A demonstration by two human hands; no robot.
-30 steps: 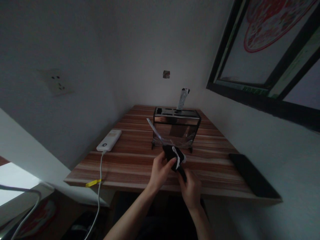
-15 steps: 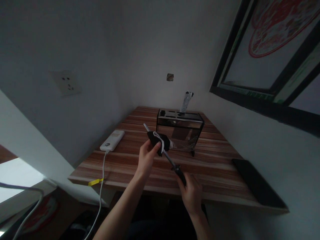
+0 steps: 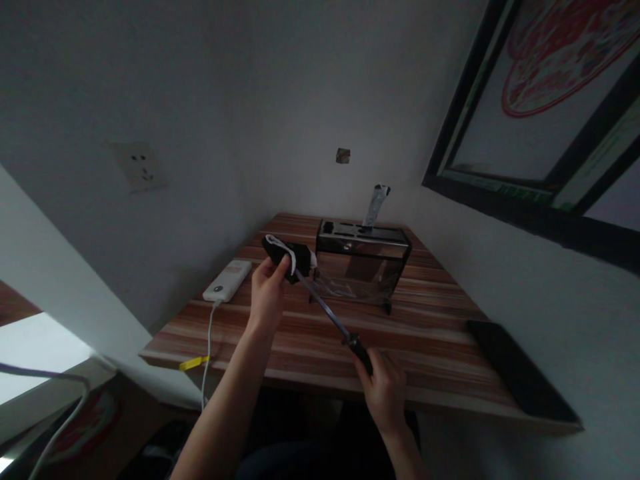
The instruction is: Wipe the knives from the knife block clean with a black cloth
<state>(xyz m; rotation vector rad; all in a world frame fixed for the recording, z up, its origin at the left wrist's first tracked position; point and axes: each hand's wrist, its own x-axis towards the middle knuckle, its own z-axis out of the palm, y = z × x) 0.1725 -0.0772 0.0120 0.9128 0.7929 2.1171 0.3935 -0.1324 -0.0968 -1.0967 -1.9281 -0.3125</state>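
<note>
My right hand (image 3: 384, 387) is closed around the black handle of a sharpening steel (image 3: 324, 305), a long thin metal rod that slants up to the left. My left hand (image 3: 269, 290) pinches a black cloth (image 3: 295, 259) with a white edge, folded around the far end of the rod, so the tip is hidden. Just beyond the cloth stands a knife block (image 3: 363, 248) with a dark slotted top and see-through sides. One handle wrapped in pale plastic (image 3: 375, 205) sticks up from its top.
The wood-grain table (image 3: 430, 360) carries a white power bank (image 3: 227, 280) at left, with a white cable (image 3: 209, 333) and yellow tag (image 3: 194, 363) hanging over the edge. A flat black object (image 3: 523, 370) lies at right. Walls close in on both sides.
My left hand has slid the cloth up and left along the rod toward its far end; more of the rod shows, and the tip is covered. My right hand stays in place.
</note>
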